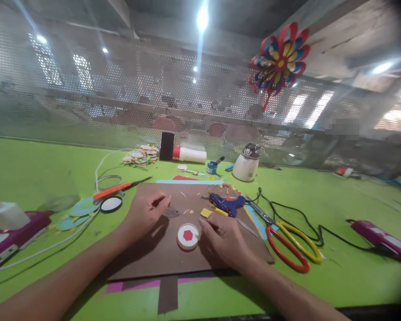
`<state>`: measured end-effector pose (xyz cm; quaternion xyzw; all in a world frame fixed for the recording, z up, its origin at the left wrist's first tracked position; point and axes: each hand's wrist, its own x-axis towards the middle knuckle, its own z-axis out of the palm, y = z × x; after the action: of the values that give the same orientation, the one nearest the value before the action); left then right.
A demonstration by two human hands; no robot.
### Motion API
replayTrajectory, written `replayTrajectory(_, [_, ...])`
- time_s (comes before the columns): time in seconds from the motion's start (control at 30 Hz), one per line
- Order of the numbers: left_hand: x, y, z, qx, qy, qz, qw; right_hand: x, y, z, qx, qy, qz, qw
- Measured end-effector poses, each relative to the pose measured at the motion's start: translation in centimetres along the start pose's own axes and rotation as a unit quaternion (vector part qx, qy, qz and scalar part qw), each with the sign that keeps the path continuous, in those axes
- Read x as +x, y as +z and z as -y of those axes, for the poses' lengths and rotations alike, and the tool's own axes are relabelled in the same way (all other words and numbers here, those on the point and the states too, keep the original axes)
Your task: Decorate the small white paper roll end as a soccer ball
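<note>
A round white disc (pixel 182 243) with a red hexagon at its centre and a reddish edge lies on the brown board (pixel 153 261). Just right of it, my right hand (pixel 222 234) rests low with the fingers curled and the thumb tip close to the rim; whether it touches cannot be seen. My left hand (pixel 147 214) is over the board's left half, thumb and forefinger pinched together. Anything in either hand is too small or hidden to make out. Beyond the hands lie a yellow piece (pixel 206 213) and a blue glue gun (pixel 225 203).
Scissors (pixel 305 254) with red and yellow handles lie right. An orange-handled tool (pixel 113 191), a white disc with a dark rim (pixel 111 204) and a power strip (pixel 18 243) are left. Behind stand a phone (pixel 167 146), a blue jar (pixel 211 167) and a white container (pixel 245 167).
</note>
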<state>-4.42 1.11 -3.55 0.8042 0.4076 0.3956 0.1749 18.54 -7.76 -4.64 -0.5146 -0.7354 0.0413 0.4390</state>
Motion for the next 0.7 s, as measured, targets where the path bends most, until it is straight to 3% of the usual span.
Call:
replayTrajectory(0.3, [-0.2,0.9,0.7,-0.016,-0.026,0.076,0.997,0.1,0.0,0.0,-0.032,0.008,-0.042,0.999])
replayTrajectory(0.53, [-0.1,0.4,-0.5,-0.028,-0.034,0.102,0.994,1.5,-2.7,0.4,-0.071,0.000,-0.028,0.997])
replayTrajectory(0.7, [-0.3,0.8,-0.5,-0.016,-0.016,0.104,0.994,3.1,-4.7,-0.3,-0.098,-0.030,-0.054,0.993])
